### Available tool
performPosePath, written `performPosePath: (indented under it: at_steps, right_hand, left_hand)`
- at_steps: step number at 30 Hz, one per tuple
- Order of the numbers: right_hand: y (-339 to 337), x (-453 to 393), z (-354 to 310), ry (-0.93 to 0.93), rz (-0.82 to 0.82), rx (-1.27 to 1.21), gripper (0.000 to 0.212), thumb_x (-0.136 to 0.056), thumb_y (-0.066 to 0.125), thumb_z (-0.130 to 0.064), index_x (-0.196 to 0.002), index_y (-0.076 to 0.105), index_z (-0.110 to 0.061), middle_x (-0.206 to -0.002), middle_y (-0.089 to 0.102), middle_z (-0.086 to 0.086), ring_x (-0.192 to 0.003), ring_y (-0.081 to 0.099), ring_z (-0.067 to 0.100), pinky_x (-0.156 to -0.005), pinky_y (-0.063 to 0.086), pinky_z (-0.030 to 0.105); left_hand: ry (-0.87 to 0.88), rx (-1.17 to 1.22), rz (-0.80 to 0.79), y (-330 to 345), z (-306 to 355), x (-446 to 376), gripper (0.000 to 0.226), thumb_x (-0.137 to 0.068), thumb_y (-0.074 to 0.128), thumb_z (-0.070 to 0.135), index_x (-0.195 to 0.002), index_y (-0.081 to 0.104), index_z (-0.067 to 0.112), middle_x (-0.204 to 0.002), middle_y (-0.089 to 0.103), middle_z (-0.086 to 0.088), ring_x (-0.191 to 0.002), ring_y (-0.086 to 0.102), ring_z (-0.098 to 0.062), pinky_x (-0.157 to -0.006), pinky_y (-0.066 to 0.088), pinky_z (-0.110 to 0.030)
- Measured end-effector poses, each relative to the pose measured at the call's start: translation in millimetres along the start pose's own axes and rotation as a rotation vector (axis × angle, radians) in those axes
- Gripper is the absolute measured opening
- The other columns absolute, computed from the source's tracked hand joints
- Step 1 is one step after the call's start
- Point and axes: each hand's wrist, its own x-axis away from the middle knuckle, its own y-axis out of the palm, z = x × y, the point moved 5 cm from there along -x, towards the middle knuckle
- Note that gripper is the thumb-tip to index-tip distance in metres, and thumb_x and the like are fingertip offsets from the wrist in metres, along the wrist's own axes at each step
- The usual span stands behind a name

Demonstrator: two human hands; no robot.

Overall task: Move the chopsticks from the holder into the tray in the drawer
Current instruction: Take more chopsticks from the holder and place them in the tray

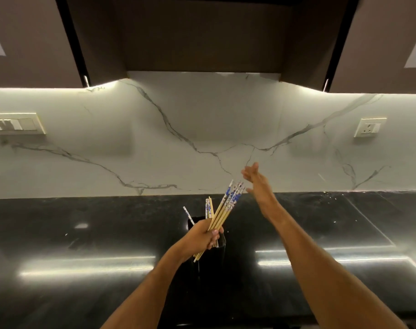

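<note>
A left hand [201,238] grips a bundle of chopsticks [226,205] above the black holder [220,243]; the right hand [258,184], open-fingered at two o'clock, should gather the remaining chopsticks [208,207] together. Drawer unseen.

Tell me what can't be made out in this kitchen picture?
- Drawer and tray: nowhere in the head view.
- Holder: black on the black counter, partly behind the left hand; outline unclear.
- Chopsticks: bundle overlaps, number uncountable.
- Right hand: blurred.
</note>
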Motion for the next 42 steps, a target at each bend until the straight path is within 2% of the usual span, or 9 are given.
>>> performPosePath:
  at_steps: [4,7,14,19,22,25,30,36,42]
  right_hand:
    - [9,26,-22,0.017,-0.193,0.170,0.086,-0.095,0.004,-0.065,-0.153,0.036,-0.010,-0.156,0.042,0.009,-0.145,0.037,0.022,-0.120,0.021,0.048]
    - [31,52,-12,0.068,-0.328,0.249,0.091,-0.093,0.005,-0.070,-0.149,0.042,-0.009,-0.149,0.052,0.010,-0.140,0.046,0.022,-0.121,0.026,0.054]
    - [30,93,-9,0.124,-0.369,0.230,0.087,-0.096,0.006,-0.069,-0.150,0.042,-0.011,-0.143,0.058,0.009,-0.138,0.047,0.023,-0.117,0.025,0.049]
    - [40,121,-10,0.094,-0.420,0.278,0.079,-0.098,0.017,-0.066,-0.137,0.057,-0.009,-0.125,0.069,0.009,-0.109,0.069,0.017,-0.100,0.048,0.034]
    - [30,132,-16,-0.005,-0.287,0.315,0.060,-0.102,0.032,-0.057,-0.115,0.069,-0.012,-0.105,0.074,0.002,-0.093,0.072,0.014,-0.092,0.055,0.034]
    - [22,148,-34,-0.259,-0.177,0.587,0.037,-0.099,0.051,-0.051,-0.111,0.068,-0.021,-0.101,0.070,-0.006,-0.093,0.065,0.006,-0.090,0.053,0.033]
    - [72,200,-12,-0.297,-0.642,1.298,0.037,-0.093,0.065,-0.037,-0.125,0.057,-0.020,-0.116,0.067,0.002,-0.103,0.064,0.019,-0.093,0.053,0.040]
    - [79,232,39,-0.187,-0.633,1.294,0.011,-0.095,0.062,-0.013,-0.106,0.062,-0.014,-0.104,0.069,0.010,-0.087,0.063,0.021,-0.079,0.047,0.034]
    - [82,272,95,-0.156,-0.630,1.339,0.022,-0.096,0.058,-0.011,-0.119,0.058,-0.013,-0.114,0.066,0.012,-0.100,0.065,0.028,-0.085,0.051,0.038]
  left_hand:
    - [-0.012,-0.029,-0.110,14,8,29,0.022,-0.105,0.040,0.010,-0.116,0.058,0.003,-0.081,0.055,0.003,-0.070,0.053,-0.007,-0.071,0.050,-0.024]
    - [-0.029,-0.036,-0.191,23,11,48,0.020,-0.103,0.041,0.008,-0.113,0.059,0.009,-0.083,0.056,0.002,-0.072,0.056,-0.008,-0.072,0.053,-0.028]
    - [-0.008,-0.048,-0.226,32,10,89,0.018,-0.104,0.040,0.010,-0.107,0.058,0.013,-0.081,0.055,0.002,-0.072,0.055,-0.008,-0.071,0.051,-0.027]
    - [0.002,-0.121,-0.263,41,18,104,0.016,-0.102,0.041,0.009,-0.104,0.057,0.011,-0.079,0.056,0.002,-0.070,0.056,-0.009,-0.071,0.052,-0.028]
    - [0.003,-0.211,-0.208,36,17,112,0.017,-0.101,0.042,0.010,-0.098,0.059,0.012,-0.076,0.057,0.002,-0.068,0.056,-0.011,-0.071,0.051,-0.032]
    - [-0.020,-0.354,-0.189,33,17,119,0.018,-0.099,0.043,0.006,-0.093,0.058,0.014,-0.078,0.057,0.000,-0.066,0.054,-0.009,-0.068,0.050,-0.029]
    - [-0.005,-0.602,-0.162,41,22,125,0.019,-0.094,0.049,0.003,-0.087,0.059,0.018,-0.081,0.062,0.000,-0.070,0.061,-0.016,-0.069,0.056,-0.032]
    - [-0.032,-0.792,-0.182,63,7,148,0.012,-0.095,0.059,0.008,-0.104,0.063,0.015,-0.100,0.067,-0.008,-0.091,0.066,-0.024,-0.088,0.056,-0.041]
    - [-0.041,-0.957,-0.141,103,-36,175,0.029,-0.098,0.058,0.010,-0.127,0.056,0.013,-0.120,0.064,-0.014,-0.108,0.065,-0.032,-0.096,0.053,-0.046]
